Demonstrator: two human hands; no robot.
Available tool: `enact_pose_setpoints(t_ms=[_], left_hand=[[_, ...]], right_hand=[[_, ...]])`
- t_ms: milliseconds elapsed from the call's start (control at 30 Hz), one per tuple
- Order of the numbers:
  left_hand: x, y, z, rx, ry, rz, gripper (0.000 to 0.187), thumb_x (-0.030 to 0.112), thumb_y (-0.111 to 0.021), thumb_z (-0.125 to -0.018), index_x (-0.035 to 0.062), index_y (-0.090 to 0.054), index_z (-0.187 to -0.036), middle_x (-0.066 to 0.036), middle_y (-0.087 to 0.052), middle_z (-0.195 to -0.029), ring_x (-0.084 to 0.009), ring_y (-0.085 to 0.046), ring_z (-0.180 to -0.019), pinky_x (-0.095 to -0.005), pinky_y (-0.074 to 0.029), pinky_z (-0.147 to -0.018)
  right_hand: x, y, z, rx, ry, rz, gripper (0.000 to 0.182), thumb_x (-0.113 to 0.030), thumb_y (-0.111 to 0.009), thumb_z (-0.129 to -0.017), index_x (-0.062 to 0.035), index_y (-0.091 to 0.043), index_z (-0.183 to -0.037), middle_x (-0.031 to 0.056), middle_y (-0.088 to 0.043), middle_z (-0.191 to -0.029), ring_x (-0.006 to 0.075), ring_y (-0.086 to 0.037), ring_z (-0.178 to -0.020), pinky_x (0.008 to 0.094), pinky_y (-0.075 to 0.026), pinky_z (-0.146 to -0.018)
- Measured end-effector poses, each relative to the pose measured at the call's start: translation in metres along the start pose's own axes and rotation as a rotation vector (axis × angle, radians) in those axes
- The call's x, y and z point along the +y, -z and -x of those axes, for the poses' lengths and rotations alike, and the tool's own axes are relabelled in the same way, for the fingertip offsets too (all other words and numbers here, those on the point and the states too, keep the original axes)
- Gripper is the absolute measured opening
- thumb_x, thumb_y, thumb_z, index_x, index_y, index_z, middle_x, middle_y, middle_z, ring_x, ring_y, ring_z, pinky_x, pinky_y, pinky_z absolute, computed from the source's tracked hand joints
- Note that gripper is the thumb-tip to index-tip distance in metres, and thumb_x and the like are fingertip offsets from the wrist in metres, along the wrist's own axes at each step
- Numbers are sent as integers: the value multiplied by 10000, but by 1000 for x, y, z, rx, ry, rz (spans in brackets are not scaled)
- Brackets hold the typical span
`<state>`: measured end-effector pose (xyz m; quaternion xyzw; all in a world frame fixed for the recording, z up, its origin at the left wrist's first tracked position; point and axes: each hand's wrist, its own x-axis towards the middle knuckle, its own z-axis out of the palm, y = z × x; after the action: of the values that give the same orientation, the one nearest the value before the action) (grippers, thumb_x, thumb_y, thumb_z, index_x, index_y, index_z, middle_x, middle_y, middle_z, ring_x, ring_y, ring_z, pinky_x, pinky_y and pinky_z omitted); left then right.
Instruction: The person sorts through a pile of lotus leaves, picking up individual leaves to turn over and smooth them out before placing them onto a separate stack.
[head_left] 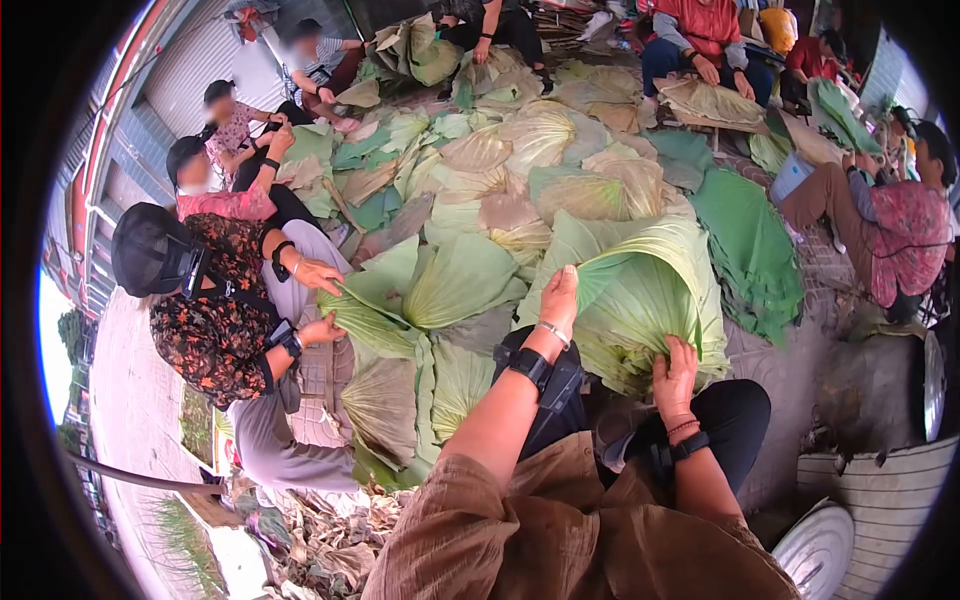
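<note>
A big pale green leaf is spread over my lap, its upper part curled over. Its left edge is pinched in my left hand, which wears a bracelet and a dark wristband. My right hand holds the lower right part of the leaf, fingers bent against it. Under and around it lie more large leaves, green and brownish, in a wide heap. Darker green leaves are stacked just to the right of the one I hold.
On the left, a co-worker in a dark cap holds a green leaf. Other people sit around the heap, several handling leaves. Dry scraps lie at the lower left. A round metal lid is at the lower right.
</note>
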<state>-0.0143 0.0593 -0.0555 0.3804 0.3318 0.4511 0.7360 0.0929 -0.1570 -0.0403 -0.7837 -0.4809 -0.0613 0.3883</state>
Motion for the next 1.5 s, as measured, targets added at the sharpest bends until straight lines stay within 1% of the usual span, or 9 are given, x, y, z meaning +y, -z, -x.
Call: enact_pose_setpoints(t_ms=[367, 467, 633, 800, 1000, 1100, 1167, 1300, 1500], left_hand=[[40, 8, 4, 180, 203, 508, 306, 401, -447, -949, 111, -538, -986, -16, -605, -814, -157, -594, -719, -316, -487, -614], [33, 45, -22, 116, 174, 227, 275, 413, -474, -938, 153, -545, -990, 23, -579, -795, -89, -547, -687, -267, -428, -550], [128, 26, -19, 196, -116, 49, 296, 428, -501, -924, 188, -569, -1084, 34, -591, -848, -38, -499, -714, -217, -375, -556], [193, 29, -31, 313, -809, -456, 302, 216, -521, -936, 25, -557, -1168, -77, -616, -1009, -172, -570, -915, -292, -448, -831], [176, 85, -64, 129, -976, -1053, 296, 114, -539, -891, 44, -555, -1178, -172, -572, -1180, -333, -524, -1100, -376, -410, -942], [134, 137, -70, -2, -124, -1353, 463, 311, -572, -852, 55, -526, -1234, -185, -545, -1222, -336, -486, -1157, -385, -394, -967], [110, 158, -67, -166, 117, -1557, 548, 424, -581, -813, 50, -540, -1211, -204, -543, -1216, -337, -512, -1132, -381, -398, -964], [89, 133, -34, -187, 163, -1511, 523, 400, -573, -826, 24, -543, -1188, -208, -542, -1211, -344, -522, -1107, -393, -408, -942], [91, 25, 29, -405, -261, -1318, 401, 311, -568, -848, 14, -559, -1118, -193, -567, -1141, -357, -534, -1056, -398, -430, -895]], right_hand=[[3, -3, 3, -32, -28, 10, 378, -1, -555, -728, -13, -530, -1106, 173, -545, -1078, 366, -476, -1035, 437, -365, -930], [6, -5, 3, -32, -4, 7, 383, -1, -553, -728, -11, -528, -1110, 179, -543, -1080, 369, -475, -1036, 440, -365, -930], [7, -7, 3, -37, 6, 19, 385, 0, -550, -727, -10, -526, -1112, 187, -537, -1089, 374, -470, -1042, 447, -363, -931], [5, -8, -2, -41, -12, 48, 385, -3, -553, -728, -19, -527, -1112, 177, -535, -1093, 371, -467, -1045, 449, -356, -938], [1, -7, -4, -67, -49, 40, 380, 0, -552, -728, -23, -528, -1107, 166, -536, -1092, 363, -463, -1055, 443, -354, -944], [2, -8, -4, -52, -40, 39, 377, 2, -552, -730, -24, -529, -1105, 165, -535, -1093, 362, -461, -1055, 443, -353, -945], [0, -7, -5, -49, -39, 36, 376, 2, -552, -731, -25, -529, -1104, 165, -535, -1094, 362, -461, -1054, 443, -353, -945], [-2, -8, -7, -54, -32, 55, 377, 3, -551, -733, -29, -529, -1108, 164, -533, -1095, 360, -460, -1051, 444, -351, -942], [-2, -8, -9, -48, -42, 64, 386, -3, -554, -732, -39, -529, -1116, 156, -533, -1093, 354, -462, -1048, 442, -353, -933]])
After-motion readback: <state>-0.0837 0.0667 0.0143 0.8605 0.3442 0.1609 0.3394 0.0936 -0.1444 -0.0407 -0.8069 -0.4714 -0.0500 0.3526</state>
